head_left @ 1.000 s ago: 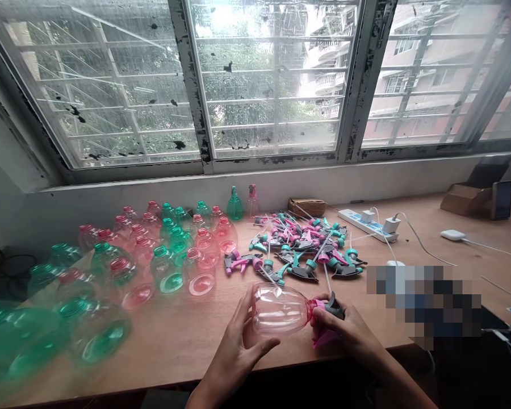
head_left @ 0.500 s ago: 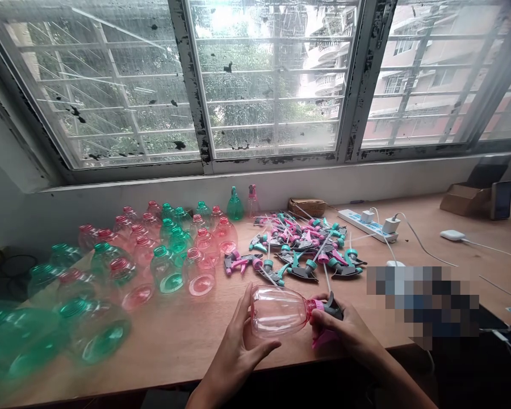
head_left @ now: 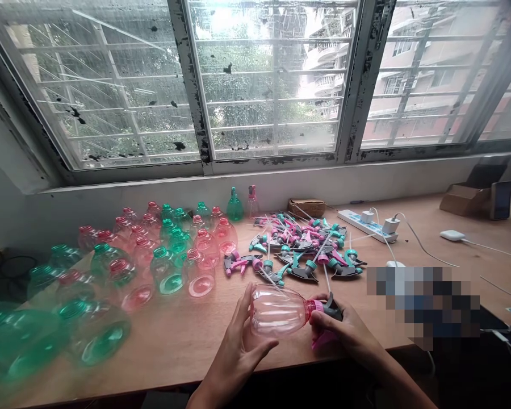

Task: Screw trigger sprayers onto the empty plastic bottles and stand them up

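Facing the tabletop [head_left: 162,347], you have the pink bottle [head_left: 279,311] sideways near the front edge, only its highlights just changed, suggesting a slight turn; your left hand [head_left: 242,347] spreads loosely at its base, thumb apart, while your right hand [head_left: 346,329] grasps the sprayer [head_left: 334,310] joined to it.

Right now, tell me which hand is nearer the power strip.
Right. The right hand, at the sprayer head, is on the near side of the power strip; the left hand, by the held bottle, is farther left.
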Demonstrator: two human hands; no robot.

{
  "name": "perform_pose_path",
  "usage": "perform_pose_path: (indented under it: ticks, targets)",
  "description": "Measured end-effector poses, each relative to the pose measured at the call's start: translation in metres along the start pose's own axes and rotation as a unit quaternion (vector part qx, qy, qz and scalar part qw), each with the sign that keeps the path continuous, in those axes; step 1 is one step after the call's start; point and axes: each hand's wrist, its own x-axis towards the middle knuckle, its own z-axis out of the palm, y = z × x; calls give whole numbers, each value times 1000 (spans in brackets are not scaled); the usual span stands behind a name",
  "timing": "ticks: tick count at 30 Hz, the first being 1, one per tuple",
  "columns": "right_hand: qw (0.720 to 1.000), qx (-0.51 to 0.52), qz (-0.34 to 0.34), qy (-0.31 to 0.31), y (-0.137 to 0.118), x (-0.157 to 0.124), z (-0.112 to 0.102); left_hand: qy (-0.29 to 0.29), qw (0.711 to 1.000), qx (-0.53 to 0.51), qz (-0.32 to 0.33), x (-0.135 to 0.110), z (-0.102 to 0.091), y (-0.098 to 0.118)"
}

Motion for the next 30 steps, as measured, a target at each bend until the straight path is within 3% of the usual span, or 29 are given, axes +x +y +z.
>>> perform_pose_path:
  ticks: [4, 11, 17, 24, 30]
  targets:
    - [1000, 10, 4, 9, -2, -1, 1, 2, 1000, 6, 6, -1, 0, -7]
    - [1000, 1, 10, -22, -3, -2, -1, 1, 999, 10, -37, 0, -1, 0]
    - [1000, -12, 7, -13, -2, -2, -1, 9, 1000, 20, -8, -2, -1, -4]
    - [998, -48, 10, -30, -7, -4, -1, 0, 999, -33, -34, -1, 0, 5]
    - [1000, -25, -1, -5, -1, 0, -2, -15, 1000, 12, -17, -1, -2, -3]
